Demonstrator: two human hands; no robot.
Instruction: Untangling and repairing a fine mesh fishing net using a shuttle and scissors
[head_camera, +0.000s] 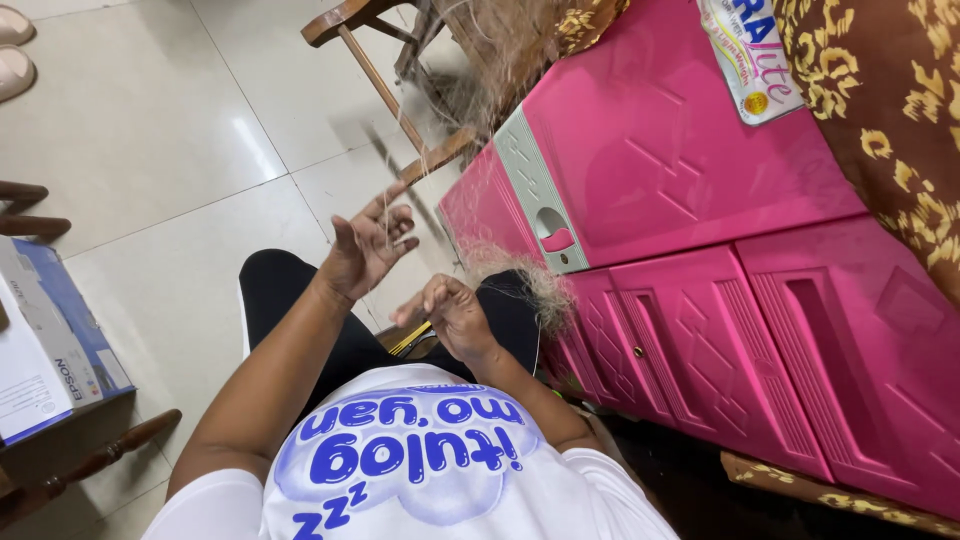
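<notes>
We see a tuft of pale, wiry fibres (520, 275) lying on the person's black-clad knee, just beside the pink plastic cabinet (700, 250). The right hand (455, 318) rests next to that tuft with its fingers curled together, pinching thin strands. The left hand (368, 245) is raised farther from the cabinet, fingers spread apart, and a fine strand (405, 165) rises from it. Beyond the cabinet's far end stands a wooden chair (385, 70). Across the tiled floor (170, 150) from the cabinet sits a cardboard box (50, 345).
</notes>
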